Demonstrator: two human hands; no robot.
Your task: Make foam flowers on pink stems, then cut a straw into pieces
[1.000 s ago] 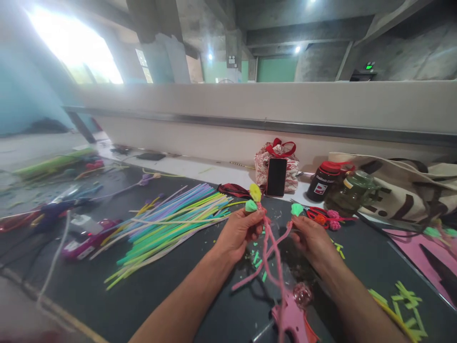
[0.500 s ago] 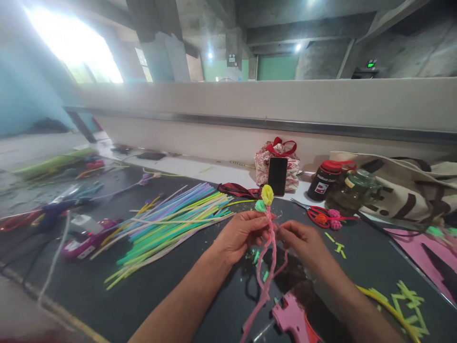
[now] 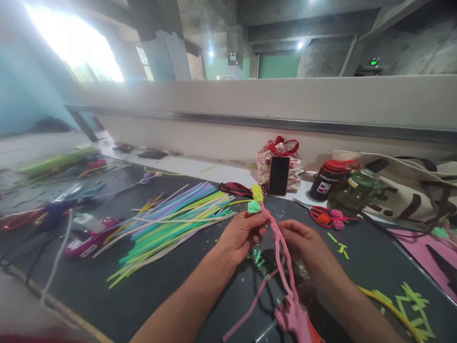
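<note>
My left hand (image 3: 239, 236) pinches the top of several twisted pink pipe cleaners (image 3: 282, 252) between thumb and fingers. Above that pinch sit a yellow bud (image 3: 257, 193) and a mint-green bud (image 3: 253, 206), both of coiled pipe cleaner. The long pink ends hang toward me, one of them apart to the left. Close by on the right, my right hand (image 3: 303, 238) has its fingers curled together against the pink stems; its fingertips are partly hidden behind them. Below the hanging ends lies a pink glue gun (image 3: 294, 318), partly covered by them.
Pastel pipe cleaners (image 3: 178, 224) lie in a wide bundle on the left. Red-handled scissors (image 3: 317, 215), a phone (image 3: 279, 176), a black bottle (image 3: 324, 181) and a green jug (image 3: 353, 190) stand or lie beyond. Yellow-green offcuts (image 3: 410, 305) are scattered at right. A purple device (image 3: 94, 236) lies at left.
The buds have tilted left and the pink stems have swung right across the glue gun. One loose end now trails to the lower left. My right fingers have moved behind the stems.
</note>
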